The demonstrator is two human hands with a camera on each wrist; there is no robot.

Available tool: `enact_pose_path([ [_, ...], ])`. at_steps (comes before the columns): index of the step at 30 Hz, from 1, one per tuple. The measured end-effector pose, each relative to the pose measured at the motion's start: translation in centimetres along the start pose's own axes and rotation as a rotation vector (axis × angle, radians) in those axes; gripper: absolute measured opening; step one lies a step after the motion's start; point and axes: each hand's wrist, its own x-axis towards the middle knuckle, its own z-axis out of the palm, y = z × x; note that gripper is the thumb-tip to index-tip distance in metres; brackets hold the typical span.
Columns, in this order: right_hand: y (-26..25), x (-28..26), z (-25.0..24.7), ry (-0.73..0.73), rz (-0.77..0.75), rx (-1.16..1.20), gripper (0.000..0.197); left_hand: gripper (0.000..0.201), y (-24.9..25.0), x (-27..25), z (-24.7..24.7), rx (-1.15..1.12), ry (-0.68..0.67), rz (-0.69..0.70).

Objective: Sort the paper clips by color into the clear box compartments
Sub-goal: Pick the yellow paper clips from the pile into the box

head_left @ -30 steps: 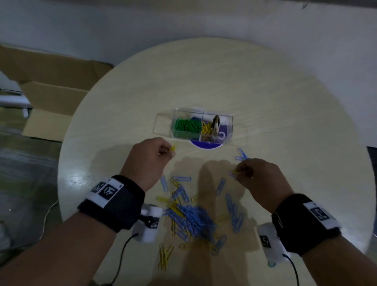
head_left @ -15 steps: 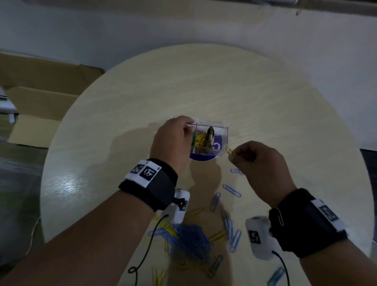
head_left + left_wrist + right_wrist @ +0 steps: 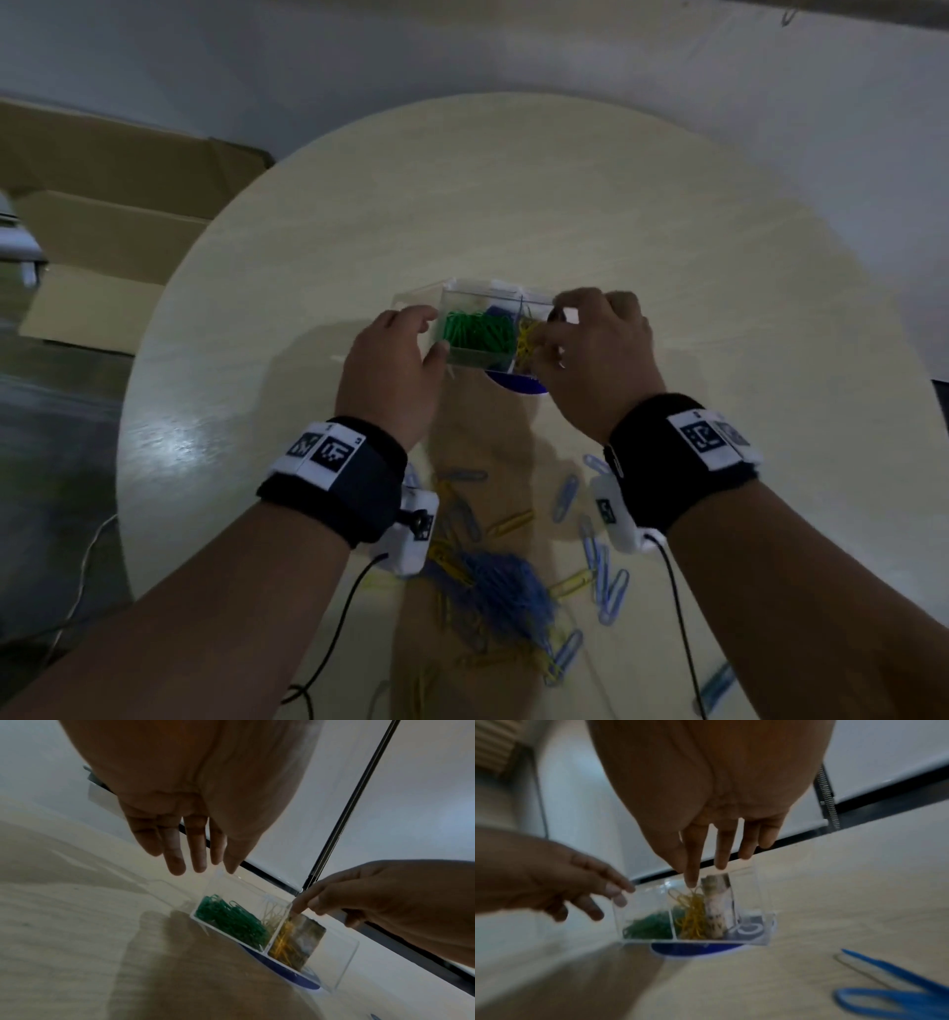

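My right hand (image 3: pixel 595 354) hovers over the yellow compartment (image 3: pixel 693 914) of the clear box (image 3: pixel 493 298) at frame centre, index fingertip (image 3: pixel 691 882) dipping toward the yellow clips; whether a clip is pinched there I cannot tell. My left hand (image 3: pixel 390 360) sits at the box's left wall beside the green clips (image 3: pixel 477 334), fingers (image 3: pixel 177 860) straight and released. To do this well, I'd brace the box lightly, drop yellow only right of the divider, then withdraw straight up. The blue and yellow pile (image 3: pixel 503 591) waits on the desk (image 3: pixel 513 195), lower centre.
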Motion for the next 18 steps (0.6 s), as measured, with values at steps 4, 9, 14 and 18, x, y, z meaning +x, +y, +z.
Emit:
enact_pose_path([
  [4, -0.8, -0.6, -0.3, -0.109, -0.012, -0.102, 0.042, 0.035, 0.1, -0.1, 0.1, 0.02, -0.027, 0.01],
  [9, 0.2, -3.7, -1.0, 0.093, -0.037, 0.042, 0.024, 0.031, -1.0, -2.0, -1.3, 0.056, -0.058, 0.052],
  [14, -1.2, -14.1, 0.1, -0.071, -0.215, 0.258, 0.032, 0.023, -3.3, -11.2, -3.6, 0.172, -0.247, 0.36],
  [18, -4.1, -21.0, 3.1, -0.423, -0.318, 0.102, 0.07, 0.05, -4.9, -19.0, -2.0, 0.342, -0.492, 0.462],
])
